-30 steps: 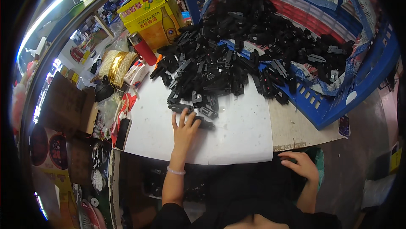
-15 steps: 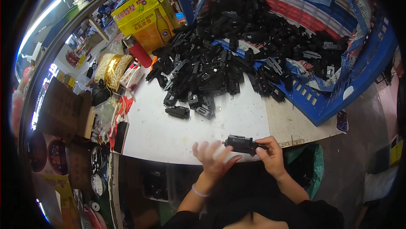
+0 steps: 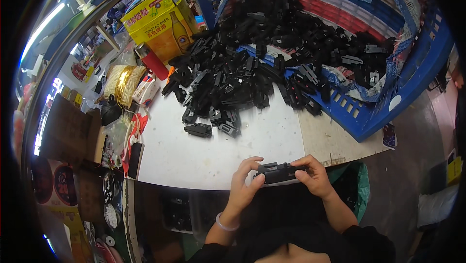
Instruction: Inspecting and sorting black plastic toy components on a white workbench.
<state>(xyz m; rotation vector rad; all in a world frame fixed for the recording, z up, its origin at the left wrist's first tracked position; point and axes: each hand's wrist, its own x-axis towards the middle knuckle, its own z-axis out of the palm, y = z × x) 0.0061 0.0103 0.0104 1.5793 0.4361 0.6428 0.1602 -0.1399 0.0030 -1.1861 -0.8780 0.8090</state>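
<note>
A black oblong plastic part [image 3: 278, 173], with a raised piece along its top, is held level above the near edge of the white table. My right hand [image 3: 316, 179] grips its right end, thumb in front and fingers over the top. At the opposite end, my left hand [image 3: 241, 185] has its thumb against the front and its index finger curled above. What the part belongs to, I cannot make out. A large heap of similar black parts [image 3: 228, 78] spreads over the far side of the table, with one single part [image 3: 198, 130] at its near edge.
A blue plastic crate [image 3: 369, 122] lined with a striped woven bag [image 3: 335, 13] stands at the far right, full of black parts. Along the left are a yellow carton [image 3: 150, 25], a red flask [image 3: 154, 63] and a dark phone [image 3: 135, 161]. Below right hangs a green bag [image 3: 363, 190].
My left hand, open and blurred beside the part before, has closed onto its left end. The part has turned slightly in my right hand. The whole view has shifted a little.
</note>
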